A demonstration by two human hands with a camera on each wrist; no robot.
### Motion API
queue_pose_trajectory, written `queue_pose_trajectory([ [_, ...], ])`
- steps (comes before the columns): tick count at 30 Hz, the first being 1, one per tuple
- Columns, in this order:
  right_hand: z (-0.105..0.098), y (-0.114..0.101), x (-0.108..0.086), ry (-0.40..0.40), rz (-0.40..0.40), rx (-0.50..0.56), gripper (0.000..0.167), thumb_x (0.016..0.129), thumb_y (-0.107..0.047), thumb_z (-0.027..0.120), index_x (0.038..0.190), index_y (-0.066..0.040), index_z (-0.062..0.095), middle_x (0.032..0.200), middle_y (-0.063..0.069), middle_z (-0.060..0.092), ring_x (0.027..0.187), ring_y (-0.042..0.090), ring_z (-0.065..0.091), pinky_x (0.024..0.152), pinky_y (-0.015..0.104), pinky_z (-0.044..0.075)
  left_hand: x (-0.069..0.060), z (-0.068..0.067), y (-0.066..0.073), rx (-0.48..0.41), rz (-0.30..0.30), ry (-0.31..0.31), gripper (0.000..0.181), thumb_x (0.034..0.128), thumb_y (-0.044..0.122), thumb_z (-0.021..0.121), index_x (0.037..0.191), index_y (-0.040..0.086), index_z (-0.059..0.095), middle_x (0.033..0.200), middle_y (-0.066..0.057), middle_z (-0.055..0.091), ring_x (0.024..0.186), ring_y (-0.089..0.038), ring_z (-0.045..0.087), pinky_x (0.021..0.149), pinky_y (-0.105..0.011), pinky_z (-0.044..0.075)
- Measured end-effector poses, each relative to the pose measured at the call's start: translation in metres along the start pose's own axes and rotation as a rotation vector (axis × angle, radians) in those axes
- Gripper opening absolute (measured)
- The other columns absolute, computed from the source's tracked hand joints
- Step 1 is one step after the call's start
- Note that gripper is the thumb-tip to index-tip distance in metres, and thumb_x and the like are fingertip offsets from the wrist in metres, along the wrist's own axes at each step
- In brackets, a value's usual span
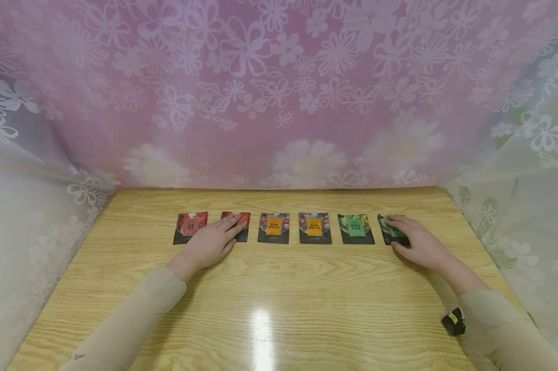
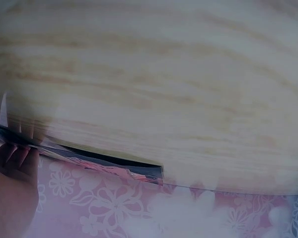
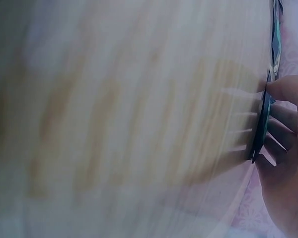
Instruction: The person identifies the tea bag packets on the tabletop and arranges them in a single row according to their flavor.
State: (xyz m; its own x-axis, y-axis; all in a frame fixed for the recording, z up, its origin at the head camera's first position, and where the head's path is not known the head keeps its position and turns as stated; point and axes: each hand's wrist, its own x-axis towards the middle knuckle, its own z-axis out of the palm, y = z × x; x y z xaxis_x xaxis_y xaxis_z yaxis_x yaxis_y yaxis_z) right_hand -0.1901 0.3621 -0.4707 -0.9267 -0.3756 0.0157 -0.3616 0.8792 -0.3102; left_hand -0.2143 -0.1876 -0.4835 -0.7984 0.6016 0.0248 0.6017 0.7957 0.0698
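Note:
A row of flat packets lies across the table. My left hand (image 1: 209, 241) rests on the second red-and-black packet (image 1: 243, 233), its fingers nearly straight and covering much of the front. To its left is another red packet (image 1: 191, 226), partly behind the hand. At the row's right end, my right hand (image 1: 420, 241) touches a green-and-black packet (image 1: 391, 234) with spread fingers and thumb. Beside that lies a second green packet (image 1: 356, 229). In the right wrist view, fingers (image 3: 280, 134) meet the dark packet (image 3: 260, 131) on the tabletop.
Two packets with orange labels, one left (image 1: 273, 228) and one right (image 1: 314, 228), lie mid-row. The wooden table (image 1: 307, 299) ends at a pink floral curtain (image 1: 279, 103), with pale sheets at both sides. A small black device (image 1: 454, 322) is at the right wrist.

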Motion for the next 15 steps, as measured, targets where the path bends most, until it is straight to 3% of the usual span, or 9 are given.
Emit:
queue_pose_trajectory([
  [15,-0.0013,-0.0019,0.0011,-0.014,-0.001,0.015,0.065,0.098,-0.015,0.072,0.155,0.005,0.049,0.162,0.032,0.041,0.148,0.058,0.035,0.117,0.076,0.034,0.0002,-0.0053,-0.0001,0.000,0.015,0.001,0.054,0.1103,0.026,0.059,0.162,0.017,0.047,0.169,-0.014,0.043,0.151,-0.038,0.050,0.115,-0.056,0.052],
])
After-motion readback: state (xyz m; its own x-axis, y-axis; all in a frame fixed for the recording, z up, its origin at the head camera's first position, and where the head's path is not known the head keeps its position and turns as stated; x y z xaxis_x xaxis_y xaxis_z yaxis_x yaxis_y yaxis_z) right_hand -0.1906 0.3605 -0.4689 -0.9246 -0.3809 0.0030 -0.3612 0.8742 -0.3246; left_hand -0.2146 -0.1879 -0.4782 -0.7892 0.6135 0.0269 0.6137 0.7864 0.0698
